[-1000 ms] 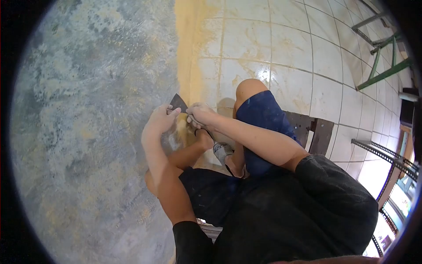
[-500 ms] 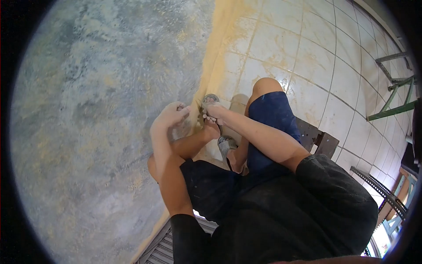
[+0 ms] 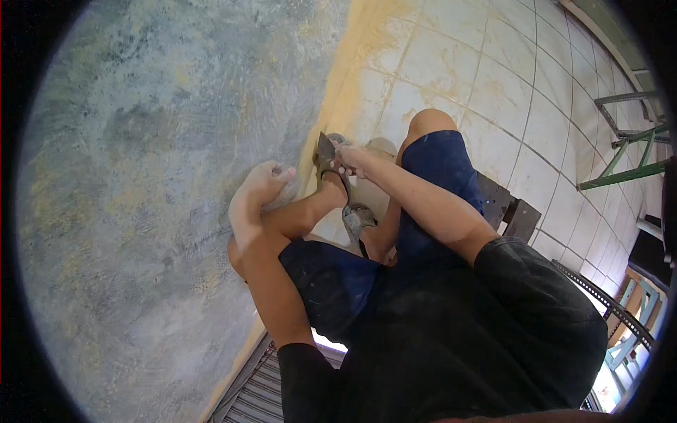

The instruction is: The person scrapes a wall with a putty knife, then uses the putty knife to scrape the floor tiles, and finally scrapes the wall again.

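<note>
My right hand (image 3: 350,159) grips a small flat scraper blade (image 3: 325,149), dark and pointed, held against the foot of the grey wall (image 3: 155,141). My left hand (image 3: 262,185) rests flat on the wall just left of the blade, fingers spread and holding nothing. I sit low on a dark wooden stool (image 3: 509,211), knees bent, in blue shorts (image 3: 437,176) and a black shirt. My sandalled feet (image 3: 356,220) are planted close to the wall, right below both hands.
Pale floor tiles (image 3: 458,63) with yellow dust streaks run along the wall's base. Green metal frames (image 3: 624,166) stand at the right, and slotted metal rails (image 3: 599,296) lie on the floor. A ribbed metal sheet (image 3: 247,395) is at the bottom.
The blade in my right hand has risen slightly and now points up the wall. My left hand has let go near the blade and slid down and left, flat on the wall.
</note>
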The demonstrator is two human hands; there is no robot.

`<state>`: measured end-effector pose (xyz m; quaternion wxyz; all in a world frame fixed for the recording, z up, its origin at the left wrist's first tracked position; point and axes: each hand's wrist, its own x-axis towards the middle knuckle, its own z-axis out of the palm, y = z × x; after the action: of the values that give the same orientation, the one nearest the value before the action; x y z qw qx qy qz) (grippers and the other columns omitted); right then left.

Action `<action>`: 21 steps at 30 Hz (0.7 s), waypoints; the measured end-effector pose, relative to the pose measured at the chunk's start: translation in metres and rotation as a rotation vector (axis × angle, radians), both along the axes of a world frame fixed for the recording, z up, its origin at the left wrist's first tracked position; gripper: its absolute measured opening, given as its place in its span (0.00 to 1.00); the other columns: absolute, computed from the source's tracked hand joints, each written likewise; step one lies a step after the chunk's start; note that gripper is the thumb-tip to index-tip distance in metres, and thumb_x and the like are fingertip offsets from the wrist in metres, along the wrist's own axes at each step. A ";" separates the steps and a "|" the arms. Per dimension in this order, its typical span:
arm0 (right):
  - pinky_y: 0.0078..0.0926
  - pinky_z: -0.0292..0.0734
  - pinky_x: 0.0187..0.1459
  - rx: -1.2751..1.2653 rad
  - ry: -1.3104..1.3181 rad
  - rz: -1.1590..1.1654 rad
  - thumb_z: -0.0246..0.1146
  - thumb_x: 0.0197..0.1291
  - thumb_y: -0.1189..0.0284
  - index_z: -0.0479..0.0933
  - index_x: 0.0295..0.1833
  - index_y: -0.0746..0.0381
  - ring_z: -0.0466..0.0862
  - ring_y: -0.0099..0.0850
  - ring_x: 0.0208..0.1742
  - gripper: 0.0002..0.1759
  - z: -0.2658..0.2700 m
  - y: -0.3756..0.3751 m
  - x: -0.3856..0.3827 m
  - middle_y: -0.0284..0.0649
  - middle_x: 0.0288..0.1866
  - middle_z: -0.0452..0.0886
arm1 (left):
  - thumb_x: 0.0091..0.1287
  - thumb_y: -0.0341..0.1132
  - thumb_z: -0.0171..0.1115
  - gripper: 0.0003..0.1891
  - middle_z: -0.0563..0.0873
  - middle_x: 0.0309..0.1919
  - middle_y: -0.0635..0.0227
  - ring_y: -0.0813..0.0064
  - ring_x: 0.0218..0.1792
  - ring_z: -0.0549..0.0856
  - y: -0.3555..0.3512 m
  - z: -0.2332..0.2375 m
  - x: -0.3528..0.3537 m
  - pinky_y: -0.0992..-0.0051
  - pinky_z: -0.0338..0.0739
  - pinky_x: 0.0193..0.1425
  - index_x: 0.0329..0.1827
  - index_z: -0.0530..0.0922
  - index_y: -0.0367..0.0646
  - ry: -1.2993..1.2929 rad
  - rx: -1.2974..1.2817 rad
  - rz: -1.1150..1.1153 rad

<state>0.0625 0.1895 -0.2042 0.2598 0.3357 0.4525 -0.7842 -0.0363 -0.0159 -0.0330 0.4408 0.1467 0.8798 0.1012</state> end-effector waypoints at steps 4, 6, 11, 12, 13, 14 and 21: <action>0.27 0.62 0.13 0.117 -0.005 -0.043 0.53 0.71 0.72 0.77 0.55 0.62 0.71 0.24 0.15 0.13 0.017 0.003 -0.002 0.38 0.28 0.83 | 0.73 0.51 0.66 0.23 0.86 0.34 0.72 0.80 0.34 0.81 -0.005 0.003 0.000 0.73 0.78 0.38 0.53 0.83 0.37 0.104 0.132 0.077; 0.27 0.63 0.13 0.047 -0.002 -0.118 0.54 0.67 0.75 0.80 0.60 0.61 0.71 0.23 0.14 0.18 0.015 0.000 -0.004 0.38 0.29 0.84 | 0.73 0.50 0.66 0.22 0.87 0.35 0.71 0.80 0.34 0.81 -0.010 0.004 0.004 0.73 0.77 0.39 0.53 0.83 0.37 0.108 0.160 0.088; 0.26 0.67 0.14 0.139 0.114 -0.120 0.57 0.63 0.76 0.84 0.58 0.63 0.75 0.25 0.16 0.19 0.009 -0.004 -0.005 0.38 0.28 0.85 | 0.74 0.48 0.66 0.22 0.86 0.36 0.71 0.80 0.34 0.80 -0.014 0.006 0.010 0.74 0.77 0.41 0.55 0.83 0.36 0.144 0.189 0.155; 0.25 0.68 0.15 0.190 0.123 -0.144 0.58 0.62 0.75 0.85 0.55 0.64 0.76 0.25 0.16 0.18 0.010 -0.005 -0.005 0.39 0.28 0.85 | 0.74 0.48 0.66 0.22 0.86 0.36 0.71 0.80 0.34 0.80 -0.009 0.014 0.011 0.74 0.77 0.41 0.55 0.83 0.36 0.144 0.191 0.153; 0.25 0.68 0.15 0.192 0.125 -0.148 0.58 0.62 0.75 0.85 0.55 0.64 0.76 0.25 0.16 0.18 0.011 -0.003 -0.006 0.39 0.28 0.85 | 0.74 0.48 0.66 0.21 0.86 0.36 0.71 0.80 0.35 0.80 -0.001 0.023 0.013 0.74 0.77 0.42 0.56 0.83 0.36 0.125 0.162 0.154; 0.26 0.69 0.15 0.193 0.133 -0.121 0.58 0.62 0.75 0.85 0.55 0.64 0.76 0.25 0.17 0.18 0.012 -0.001 -0.007 0.39 0.27 0.85 | 0.74 0.47 0.65 0.21 0.86 0.36 0.71 0.80 0.35 0.80 0.003 0.029 0.013 0.74 0.77 0.42 0.56 0.82 0.36 0.106 0.132 0.154; 0.22 0.64 0.14 0.308 0.107 -0.071 0.57 0.67 0.73 0.86 0.60 0.59 0.72 0.21 0.14 0.19 0.009 -0.005 -0.015 0.38 0.27 0.84 | 0.74 0.47 0.65 0.23 0.87 0.38 0.68 0.77 0.38 0.82 0.006 0.014 0.006 0.73 0.78 0.45 0.59 0.82 0.35 0.097 0.192 0.104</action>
<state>0.0474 0.1847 -0.1949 0.1528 0.3451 0.5683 -0.7311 -0.0304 -0.0102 -0.0189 0.3756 0.1471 0.8929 0.2002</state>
